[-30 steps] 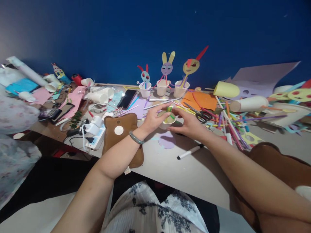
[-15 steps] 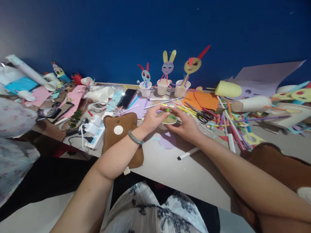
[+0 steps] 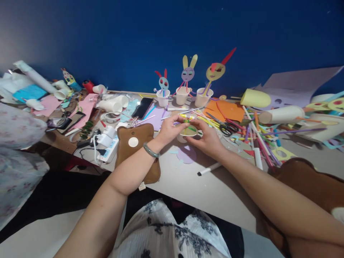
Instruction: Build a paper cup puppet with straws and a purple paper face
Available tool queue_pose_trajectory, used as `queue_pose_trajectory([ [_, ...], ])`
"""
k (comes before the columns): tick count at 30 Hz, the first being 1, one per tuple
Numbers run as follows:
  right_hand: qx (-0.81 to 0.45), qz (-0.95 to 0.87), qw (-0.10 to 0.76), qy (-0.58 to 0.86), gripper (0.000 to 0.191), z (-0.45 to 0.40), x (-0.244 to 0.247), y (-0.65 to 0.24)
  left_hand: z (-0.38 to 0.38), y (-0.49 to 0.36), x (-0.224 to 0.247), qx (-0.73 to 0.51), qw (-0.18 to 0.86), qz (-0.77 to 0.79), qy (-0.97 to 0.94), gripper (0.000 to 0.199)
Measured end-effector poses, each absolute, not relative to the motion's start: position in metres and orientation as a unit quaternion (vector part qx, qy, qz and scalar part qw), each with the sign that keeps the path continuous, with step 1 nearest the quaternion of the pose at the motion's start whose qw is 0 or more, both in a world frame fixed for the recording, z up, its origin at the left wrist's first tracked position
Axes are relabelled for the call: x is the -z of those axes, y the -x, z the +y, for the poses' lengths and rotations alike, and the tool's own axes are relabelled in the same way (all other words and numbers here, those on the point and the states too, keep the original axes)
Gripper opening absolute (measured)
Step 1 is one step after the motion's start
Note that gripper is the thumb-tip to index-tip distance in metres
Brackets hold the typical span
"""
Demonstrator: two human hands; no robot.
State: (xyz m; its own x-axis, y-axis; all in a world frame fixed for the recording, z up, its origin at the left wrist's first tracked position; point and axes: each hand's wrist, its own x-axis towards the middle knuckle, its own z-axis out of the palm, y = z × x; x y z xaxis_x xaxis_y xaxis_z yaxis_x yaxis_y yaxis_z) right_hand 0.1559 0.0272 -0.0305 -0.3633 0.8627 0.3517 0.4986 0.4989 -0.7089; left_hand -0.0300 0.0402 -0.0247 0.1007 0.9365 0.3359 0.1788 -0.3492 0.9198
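My left hand (image 3: pixel 172 129) and my right hand (image 3: pixel 207 138) hold a pale paper cup (image 3: pixel 190 129) between them above the table. Green and yellow strips lie across the cup, close to the fingertips of my left hand. The fingers of my right hand curve round the cup's right side. Under the cup, a purple paper circle (image 3: pixel 186 154) lies on the table. Three paper-faced figures stand in cups at the back: a blue face (image 3: pixel 163 83), a purple face (image 3: pixel 187 74) and a yellow face (image 3: pixel 215 72).
Left of my hands are a brown bear-shaped pouch (image 3: pixel 134 150), a power strip (image 3: pixel 109 150) and a phone (image 3: pixel 142 108). To the right lie black scissors (image 3: pixel 228 129), orange paper (image 3: pixel 227 110) and colored sticks. A marker (image 3: pixel 208 169) lies in front. A person's sleeve (image 3: pixel 20 127) shows at far left.
The whole view has shifted slightly, moving the table's things a little to the right. Both hands still hold the cup, which looks a little more tilted.
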Motion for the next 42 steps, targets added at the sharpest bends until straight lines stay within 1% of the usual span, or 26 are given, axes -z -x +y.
queue_pose_trajectory([
  [7,-0.223,-0.797,0.354,0.437,0.044,0.027,0.028,-0.157,0.045,0.037,0.025,-0.482,0.421,0.392,-0.661,0.025],
  [12,-0.231,-0.792,0.402,0.397,0.043,0.03,0.029,-0.159,0.044,0.036,0.025,-0.487,0.418,0.373,-0.67,0.029],
  [14,-0.251,-0.779,0.426,0.386,0.035,0.031,0.029,-0.159,0.043,0.035,0.025,-0.488,0.414,0.367,-0.675,0.029],
  [17,-0.263,-0.762,0.458,0.374,0.017,0.033,0.029,-0.158,0.043,0.035,0.025,-0.488,0.4,0.362,-0.686,0.028],
  [20,-0.256,-0.755,0.48,0.365,0.009,0.033,0.03,-0.156,0.043,0.035,0.027,-0.489,0.39,0.363,-0.691,0.025],
  [26,-0.251,-0.745,0.499,0.365,0.005,0.034,0.032,-0.156,0.039,0.032,0.027,-0.496,0.376,0.38,-0.684,0.019],
  [34,-0.234,-0.753,0.5,0.36,0.008,0.034,0.031,-0.155,0.032,0.026,0.024,-0.507,0.383,0.413,-0.652,0.016],
  [42,-0.238,-0.744,0.511,0.359,0.011,0.034,0.032,-0.153,0.031,0.025,0.024,-0.517,0.369,0.405,-0.658,0.015],
])
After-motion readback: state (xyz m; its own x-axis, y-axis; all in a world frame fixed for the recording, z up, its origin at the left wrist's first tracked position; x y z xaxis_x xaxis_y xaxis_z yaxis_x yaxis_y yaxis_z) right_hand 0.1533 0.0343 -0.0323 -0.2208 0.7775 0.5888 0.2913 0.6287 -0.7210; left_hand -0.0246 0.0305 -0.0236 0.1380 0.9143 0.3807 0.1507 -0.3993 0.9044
